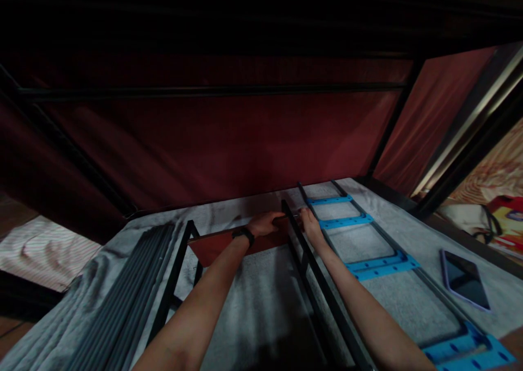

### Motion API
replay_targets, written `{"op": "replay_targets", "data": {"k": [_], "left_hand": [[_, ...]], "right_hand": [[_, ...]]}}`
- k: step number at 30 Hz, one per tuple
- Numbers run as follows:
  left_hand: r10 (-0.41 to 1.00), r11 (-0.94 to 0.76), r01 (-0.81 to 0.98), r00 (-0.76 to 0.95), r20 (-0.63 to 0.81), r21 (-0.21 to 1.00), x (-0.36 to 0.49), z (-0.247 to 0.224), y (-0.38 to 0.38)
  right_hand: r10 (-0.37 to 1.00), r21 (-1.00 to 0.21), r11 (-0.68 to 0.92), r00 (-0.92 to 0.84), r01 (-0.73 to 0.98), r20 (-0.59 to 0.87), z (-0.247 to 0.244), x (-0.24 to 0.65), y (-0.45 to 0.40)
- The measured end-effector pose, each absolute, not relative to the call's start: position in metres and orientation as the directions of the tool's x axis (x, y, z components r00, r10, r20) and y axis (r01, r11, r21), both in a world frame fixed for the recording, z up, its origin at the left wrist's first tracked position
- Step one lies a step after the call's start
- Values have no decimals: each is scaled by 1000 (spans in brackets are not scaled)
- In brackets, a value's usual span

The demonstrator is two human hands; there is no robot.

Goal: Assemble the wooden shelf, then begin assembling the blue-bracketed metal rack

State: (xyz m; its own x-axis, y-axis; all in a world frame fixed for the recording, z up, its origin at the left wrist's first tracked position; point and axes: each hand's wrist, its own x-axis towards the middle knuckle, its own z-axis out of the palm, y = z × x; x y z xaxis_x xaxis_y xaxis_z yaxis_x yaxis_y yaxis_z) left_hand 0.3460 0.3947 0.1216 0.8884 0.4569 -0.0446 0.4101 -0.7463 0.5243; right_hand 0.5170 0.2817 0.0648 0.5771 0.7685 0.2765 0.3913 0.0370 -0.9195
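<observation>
A reddish-brown board (229,244) stands between the two sides of a black metal frame (327,295). My left hand (263,224), with a black band on its wrist, is closed over the board's upper edge near its right end. On the outer side of the frame's right bar, my right hand (310,225) is pinched close to the bar's far end. A thin dark piece shows between the two hands, too small and dim to name. What my right fingers hold is hidden.
Blue brackets (384,265) on dark rods form a ladder shape at right, with a phone (466,278) beyond. A bundle of grey tubes (131,289) lies left on the grey cloth (261,300). Black bars (212,91) and red fabric (229,147) enclose the far side.
</observation>
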Motion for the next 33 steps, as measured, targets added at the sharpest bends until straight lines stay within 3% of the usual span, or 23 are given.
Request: {"op": "replay_targets", "data": {"k": [5,12,17,21,28,33], "left_hand": [[473,-730,426,879,-55,534,347,121,395],[476,-731,429,878,-53,531,348,121,395],[479,-734,431,876,-49,526,346,124,393],[498,-729,448,866,-49,518,347,122,393],[490,-733,448,870,-61,512,348,120,396],[485,-734,457,870,-82,503,347,123,395]], "right_hand": [[795,-896,110,502,431,339,66,519,285],[801,-843,-30,518,536,301,73,515,289],[777,-899,1,566,437,276,68,517,285],[806,-895,75,502,439,313,67,519,285],[820,-875,4,499,484,280,74,515,286],[766,-915,1,588,403,260,72,516,283]]}}
